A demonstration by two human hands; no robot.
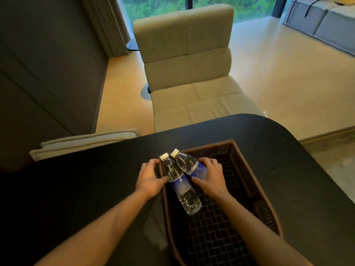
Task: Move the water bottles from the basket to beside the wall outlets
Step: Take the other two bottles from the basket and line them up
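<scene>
Two clear water bottles with white caps and blue labels lie tilted in a dark brown woven basket on the black table. My left hand curls around the left bottle, thumb on its label, fingers near its neck. My right hand wraps the right bottle, covering its lower half. Both caps point over the basket's far left rim. No wall outlets show in this view.
The black table has a rounded far right corner. Behind it stands a beige padded chair. A folded beige cushion lies at the table's far left edge. A dark wall panel is on the left.
</scene>
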